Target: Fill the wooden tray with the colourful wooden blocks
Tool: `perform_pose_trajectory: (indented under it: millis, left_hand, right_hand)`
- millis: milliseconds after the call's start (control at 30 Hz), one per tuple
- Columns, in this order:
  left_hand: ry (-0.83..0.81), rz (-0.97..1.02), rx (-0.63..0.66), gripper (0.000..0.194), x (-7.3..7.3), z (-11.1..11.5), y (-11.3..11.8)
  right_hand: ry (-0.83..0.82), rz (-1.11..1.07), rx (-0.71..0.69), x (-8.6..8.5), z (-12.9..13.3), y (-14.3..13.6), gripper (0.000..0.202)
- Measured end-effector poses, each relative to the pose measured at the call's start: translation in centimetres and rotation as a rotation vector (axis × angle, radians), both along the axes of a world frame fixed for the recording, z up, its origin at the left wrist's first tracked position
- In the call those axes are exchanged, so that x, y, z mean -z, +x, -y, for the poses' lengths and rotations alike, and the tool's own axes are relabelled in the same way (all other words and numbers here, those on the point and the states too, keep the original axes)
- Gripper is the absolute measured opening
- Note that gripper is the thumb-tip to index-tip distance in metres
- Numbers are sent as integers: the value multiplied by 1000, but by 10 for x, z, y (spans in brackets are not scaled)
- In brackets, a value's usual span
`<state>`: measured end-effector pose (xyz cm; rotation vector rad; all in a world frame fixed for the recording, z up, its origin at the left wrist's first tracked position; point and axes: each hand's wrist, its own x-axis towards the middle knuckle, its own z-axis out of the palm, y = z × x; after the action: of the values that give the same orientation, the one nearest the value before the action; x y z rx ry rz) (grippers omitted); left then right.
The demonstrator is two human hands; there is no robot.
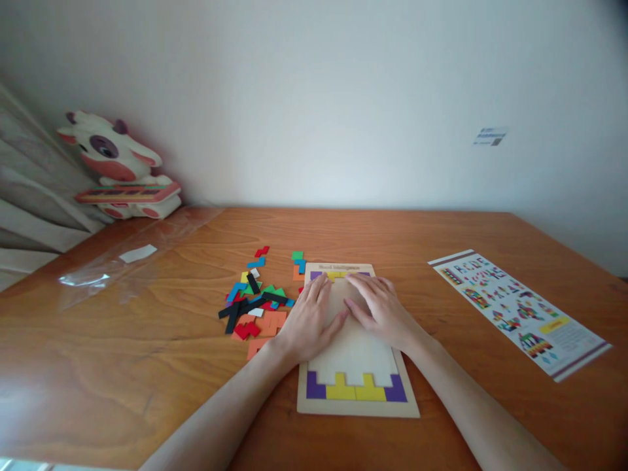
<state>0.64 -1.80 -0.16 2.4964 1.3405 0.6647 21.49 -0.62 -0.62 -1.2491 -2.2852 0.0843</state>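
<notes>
I see a toy cow (118, 154), then bright pieces (272, 320) in a heap. The left hand (310, 317), fingers close, thumb out, is over the puzzle board (358, 409) on the table (122, 366). The right hand (380, 304) is there too, fingers a bit apart. Then comes a picture sheet (520, 311).

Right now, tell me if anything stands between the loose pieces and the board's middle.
Yes: the left hand crosses the left edge of the board, between the middle and the pieces. The right hand overlaps the right edge.
</notes>
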Motion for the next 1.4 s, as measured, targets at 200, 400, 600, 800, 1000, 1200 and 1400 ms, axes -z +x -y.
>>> perform_pose_trajectory:
  millis: [200,400,600,800,1000,1200,1400]
  left_hand:
    - [115,71,-71,42,-13,-13,-20]
    - [235,19,-219,37,-17,-38,-69]
    - [137,-129,-342,31,-25,-48,-128]
    - [36,-98,-40,44,-31,-40,-149]
    - [29,-81,111,43,-26,-34,-143]
    - [35,7,156,31,-21,-36,-131]
    - [25,87,65,34,-22,-24,-122]
  right_hand:
    - [71,-135,37,-1,-3,4,36]
    - [45,-336,87,5,-9,10,27]
    - [4,-471,110,10,-13,13,24]
    - [-14,-480,100,12,-15,13,25]
    - [-18,-479,91,12,-16,12,26]
    - [-4,-497,109,9,-15,11,26]
    - [0,-490,108,7,-14,10,24]
